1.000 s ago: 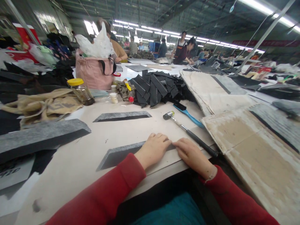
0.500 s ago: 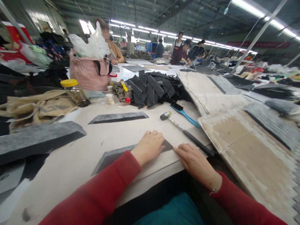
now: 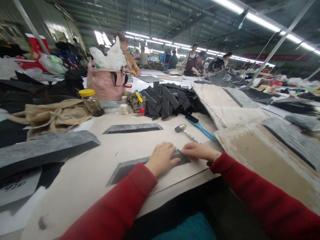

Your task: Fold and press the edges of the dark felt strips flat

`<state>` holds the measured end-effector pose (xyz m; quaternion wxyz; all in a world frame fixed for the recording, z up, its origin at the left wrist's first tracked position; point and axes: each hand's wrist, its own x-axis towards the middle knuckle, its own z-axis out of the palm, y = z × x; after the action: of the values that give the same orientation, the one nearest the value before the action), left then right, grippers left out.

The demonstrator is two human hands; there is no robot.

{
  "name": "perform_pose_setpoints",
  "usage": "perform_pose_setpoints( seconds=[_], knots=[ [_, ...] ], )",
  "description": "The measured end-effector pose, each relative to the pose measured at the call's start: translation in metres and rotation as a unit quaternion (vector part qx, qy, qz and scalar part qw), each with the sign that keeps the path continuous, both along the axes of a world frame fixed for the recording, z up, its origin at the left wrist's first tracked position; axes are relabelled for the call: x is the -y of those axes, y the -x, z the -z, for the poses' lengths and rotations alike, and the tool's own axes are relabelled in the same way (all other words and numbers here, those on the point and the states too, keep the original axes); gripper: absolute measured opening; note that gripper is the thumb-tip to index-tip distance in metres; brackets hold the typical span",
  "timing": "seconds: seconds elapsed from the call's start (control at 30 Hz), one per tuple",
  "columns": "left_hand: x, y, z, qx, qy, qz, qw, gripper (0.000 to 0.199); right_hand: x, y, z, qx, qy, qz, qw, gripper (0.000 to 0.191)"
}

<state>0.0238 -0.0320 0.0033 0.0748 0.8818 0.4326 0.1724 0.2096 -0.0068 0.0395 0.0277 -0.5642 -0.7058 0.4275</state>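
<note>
A dark fabric strip [image 3: 128,173] with a grey fuzzy border lies on the pale board [image 3: 82,186] in front of me. My left hand [image 3: 162,159] rests flat across it, fingers stretched out and thumb pointing right, hiding its middle. At the strip's right end, my right hand [image 3: 200,152] has its fingers closed in a pinch on the grey edge. Beyond the right hand lies a hammer [image 3: 186,132], its handle mostly hidden by that hand. A brush with a blue handle [image 3: 203,130] sits just behind it. Another grey-and-black strip [image 3: 133,128] lies farther back.
A pile of black pieces [image 3: 167,99] stands at the back, beside a pink bag [image 3: 103,85] and a yellow-lidded jar [image 3: 92,103]. Stacked boards [image 3: 260,150] border the right side. A larger strip [image 3: 47,146] lies left. Several people work farther off.
My right hand has moved up and over the board's edge, from the strip's lower right corner to its upper edge. It now covers the hammer's handle. The view has shifted slightly.
</note>
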Motion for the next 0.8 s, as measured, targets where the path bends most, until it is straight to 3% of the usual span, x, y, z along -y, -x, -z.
perform_pose_setpoints(
  seconds=[0.27, 0.4, 0.57, 0.8],
  knots=[
    [-0.011, 0.005, -0.001, 0.031, 0.047, -0.016, 0.998, 0.024, -0.011, -0.001, -0.001, -0.023, -0.017, -0.072, 0.997, 0.024],
    [-0.026, 0.012, 0.000, 0.045, 0.083, -0.015, 0.995, 0.023, -0.022, -0.005, 0.001, -0.002, -0.086, -0.097, 0.992, 0.023],
    [-0.037, 0.015, 0.002, 0.041, 0.052, -0.038, 0.997, 0.025, -0.041, 0.000, 0.000, 0.055, -0.220, -0.191, 0.955, 0.020],
    [-0.037, 0.016, 0.006, 0.053, 0.037, -0.045, 0.997, 0.026, -0.060, 0.012, -0.012, 0.145, -0.261, -0.325, 0.897, 0.023]
  ],
)
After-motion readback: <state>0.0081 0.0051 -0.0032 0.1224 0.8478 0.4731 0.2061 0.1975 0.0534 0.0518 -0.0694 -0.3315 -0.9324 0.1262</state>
